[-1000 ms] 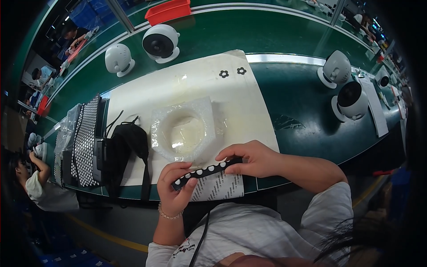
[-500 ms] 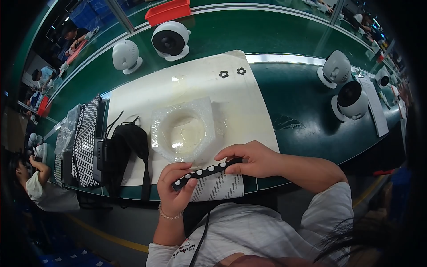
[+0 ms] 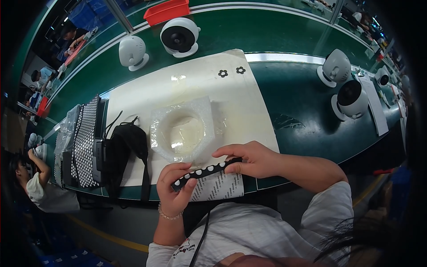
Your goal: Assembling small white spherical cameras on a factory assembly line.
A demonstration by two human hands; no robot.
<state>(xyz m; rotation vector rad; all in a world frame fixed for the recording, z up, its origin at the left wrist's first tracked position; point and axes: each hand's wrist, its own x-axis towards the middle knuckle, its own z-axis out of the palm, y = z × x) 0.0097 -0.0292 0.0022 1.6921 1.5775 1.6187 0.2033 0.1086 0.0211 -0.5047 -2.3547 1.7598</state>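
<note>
A narrow black strip with a row of white round dots (image 3: 204,171) is held slantwise between my two hands, above the bench's front edge. My left hand (image 3: 175,181) pinches its left end between thumb and fingers. At the other end, my right hand (image 3: 249,159) grips the strip between thumb and bent fingers, the index finger reaching out over it. Just beyond the hands lies a white foam block with a round hollow (image 3: 205,111), covered in clear film. Under the strip, a printed white sheet (image 3: 218,189) hangs at the edge.
Black sheets with white dots (image 3: 85,147) stand at the left beside a black strapped bag (image 3: 129,138). White round-headed devices stand at the back (image 3: 180,35) and right (image 3: 351,100). A clipboard (image 3: 373,107) lies far right, and a red bin (image 3: 167,12) sits behind. Another person (image 3: 42,182) works at left.
The two white devices at the back left have shifted a little to the right. My hands and the strip stay almost where they were.
</note>
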